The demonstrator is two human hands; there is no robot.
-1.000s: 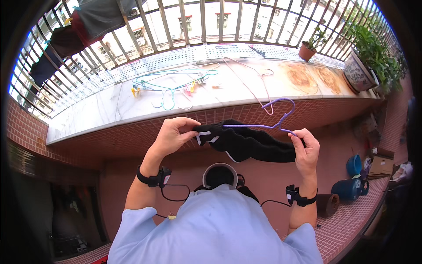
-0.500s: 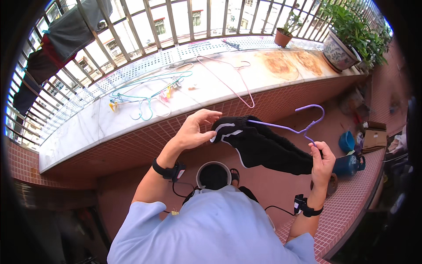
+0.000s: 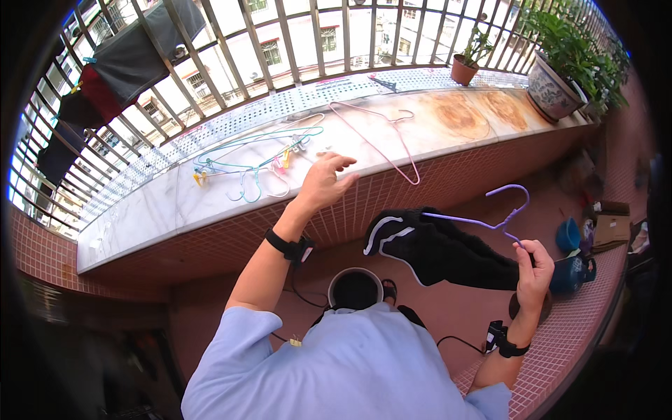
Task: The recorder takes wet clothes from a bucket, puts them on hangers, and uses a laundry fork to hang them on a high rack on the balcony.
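Observation:
In my right hand (image 3: 533, 269) I grip a purple clothes hanger (image 3: 462, 220) near one end. Draped over it hangs a black garment with white trim (image 3: 448, 252), its waistband end toward my left. What else of the garment my right fingers pinch is hidden. Off the garment, my left hand (image 3: 325, 183) is raised with fingers apart and nothing in it, over the edge of the marble ledge. Beyond its fingers lies a pink hanger (image 3: 378, 138) on the ledge. Left of the hand are teal hangers (image 3: 245, 145) and a hanger with coloured clips (image 3: 280, 165).
The marble ledge (image 3: 133, 227) runs below metal railings (image 3: 259, 49). A small potted plant (image 3: 465, 70) and a large patterned planter (image 3: 551, 91) stand at its right. A bucket (image 3: 355, 288) sits by my feet. Blue gas cylinder (image 3: 570, 274) and cardboard box (image 3: 610, 231) are at right.
My left hand has let go of the black garment and moved up toward the ledge. My right hand still holds the purple hanger, and the view has shifted slightly.

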